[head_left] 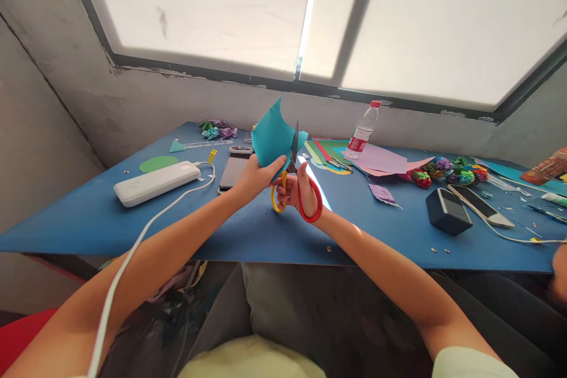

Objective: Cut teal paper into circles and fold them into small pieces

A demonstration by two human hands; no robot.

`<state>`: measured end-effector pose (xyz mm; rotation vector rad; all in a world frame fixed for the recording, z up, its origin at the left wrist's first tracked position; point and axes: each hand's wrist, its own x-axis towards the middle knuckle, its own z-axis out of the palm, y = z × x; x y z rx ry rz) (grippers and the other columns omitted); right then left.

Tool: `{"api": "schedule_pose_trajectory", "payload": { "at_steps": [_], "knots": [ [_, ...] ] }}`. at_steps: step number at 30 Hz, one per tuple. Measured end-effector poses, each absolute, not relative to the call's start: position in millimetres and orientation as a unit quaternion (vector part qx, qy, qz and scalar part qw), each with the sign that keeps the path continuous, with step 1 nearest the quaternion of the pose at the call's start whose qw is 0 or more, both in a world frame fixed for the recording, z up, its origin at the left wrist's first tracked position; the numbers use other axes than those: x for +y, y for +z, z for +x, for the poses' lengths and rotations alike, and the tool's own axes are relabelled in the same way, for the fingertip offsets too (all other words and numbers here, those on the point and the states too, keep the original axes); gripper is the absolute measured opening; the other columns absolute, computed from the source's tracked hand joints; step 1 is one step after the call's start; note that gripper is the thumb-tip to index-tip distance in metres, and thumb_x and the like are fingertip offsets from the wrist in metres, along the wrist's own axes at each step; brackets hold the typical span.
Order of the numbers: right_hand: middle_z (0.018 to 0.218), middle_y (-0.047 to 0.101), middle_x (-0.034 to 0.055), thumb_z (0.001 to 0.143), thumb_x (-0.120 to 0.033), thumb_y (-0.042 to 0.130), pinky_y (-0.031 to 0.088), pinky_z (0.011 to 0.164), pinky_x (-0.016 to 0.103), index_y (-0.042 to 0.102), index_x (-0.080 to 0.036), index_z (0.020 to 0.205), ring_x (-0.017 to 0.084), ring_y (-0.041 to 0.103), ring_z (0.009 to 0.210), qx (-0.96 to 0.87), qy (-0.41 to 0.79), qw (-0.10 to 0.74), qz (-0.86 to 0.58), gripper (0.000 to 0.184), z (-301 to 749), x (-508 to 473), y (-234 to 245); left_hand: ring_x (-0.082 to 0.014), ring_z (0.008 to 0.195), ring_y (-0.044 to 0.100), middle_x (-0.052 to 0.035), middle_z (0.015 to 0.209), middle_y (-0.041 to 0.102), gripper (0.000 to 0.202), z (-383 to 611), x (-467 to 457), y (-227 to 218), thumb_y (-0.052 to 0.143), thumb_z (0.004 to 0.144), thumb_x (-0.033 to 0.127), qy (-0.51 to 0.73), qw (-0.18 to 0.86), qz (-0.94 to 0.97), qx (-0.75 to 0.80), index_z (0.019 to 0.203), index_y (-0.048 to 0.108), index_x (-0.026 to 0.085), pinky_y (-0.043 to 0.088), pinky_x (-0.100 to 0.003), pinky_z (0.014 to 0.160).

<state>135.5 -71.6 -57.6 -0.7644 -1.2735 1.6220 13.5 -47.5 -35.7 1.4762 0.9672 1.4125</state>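
A sheet of turquoise paper (pixel 271 137) is pinched in my left hand (pixel 261 176), held up over the table with one curved, pointed edge at the top. My right hand (pixel 295 188) has its thumb and fingers in the loops of a pair of scissors (pixel 312 204), one loop red and the other yellow. The dark blades point upward at the paper's right side, and a narrow part of the paper shows beyond them. Whether the blades are pressed together I cannot tell.
On the blue table (pixel 221 230) lie a white power bank (pixel 157 183) with its cable, a green paper circle (pixel 158 163), coloured sheets (pixel 376 159), a plastic bottle (pixel 361 133), paper flowers (pixel 460 171), a dark box (pixel 449 211) and a phone (pixel 481 205). Another person's hand (pixel 560 271) shows at far right.
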Motion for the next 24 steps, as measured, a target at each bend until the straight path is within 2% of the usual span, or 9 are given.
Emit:
{"api": "schedule_pose_trajectory", "payload": {
  "at_steps": [4,13,24],
  "knots": [
    [0.054,0.035,-0.0034,0.061,-0.09,0.026,0.04,0.042,0.024,0.057,-0.014,0.067,0.009,0.036,0.044,-0.517,0.654,0.453,-0.316,0.082,135.1,-73.3,-55.7,-0.0137,0.06,0.056,-0.0001,0.056,0.057,0.036,12.6,-47.3,-35.8,0.068,0.067,0.044,0.564,0.424,0.606,0.367,0.052,0.046,0.019,0.043,-0.023,0.051],
    [0.054,0.036,-0.0034,0.056,-0.091,0.032,0.039,0.041,0.024,0.057,-0.014,0.067,0.008,0.036,0.043,-0.512,0.645,0.465,-0.325,0.082,135.7,-71.7,-58.9,-0.0078,0.042,0.041,0.0038,0.052,0.05,0.028,10.9,-50.5,-32.1,0.065,0.069,0.04,0.549,0.434,0.611,0.371,0.059,0.05,0.019,0.032,-0.021,0.038],
    [0.051,0.035,-0.0049,0.06,-0.09,0.029,0.037,0.039,0.023,0.055,-0.014,0.066,0.008,0.035,0.04,-0.504,0.651,0.469,-0.321,0.08,134.2,-71.7,-57.2,-0.0065,0.04,0.036,0.006,0.048,0.043,0.029,10.9,-51.8,-29.3,0.063,0.071,0.038,0.539,0.436,0.623,0.362,0.059,0.045,0.019,0.03,-0.02,0.036]
  ]
}}
